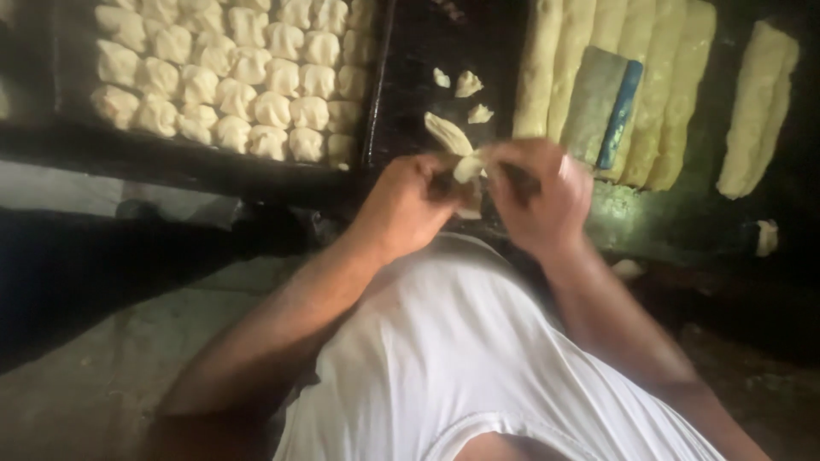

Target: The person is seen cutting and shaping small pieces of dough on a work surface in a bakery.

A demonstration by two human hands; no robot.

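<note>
My left hand point(403, 205) and my right hand point(542, 192) meet close to my chest, both pinching one small pale piece of dough point(469, 165) between their fingers. Just beyond them a longer strip of dough point(447, 132) lies on the dark work surface point(410, 51), with three small dough scraps point(465, 84) farther back. My white shirt fills the lower middle of the view.
A dark tray point(171, 158) at the upper left holds several rows of shaped dough pieces point(231, 68). To the upper right lie several long dough logs point(649, 85) with a metal scraper point(602, 107), blue-handled, resting on them. Another dough log point(756, 107) lies at the far right.
</note>
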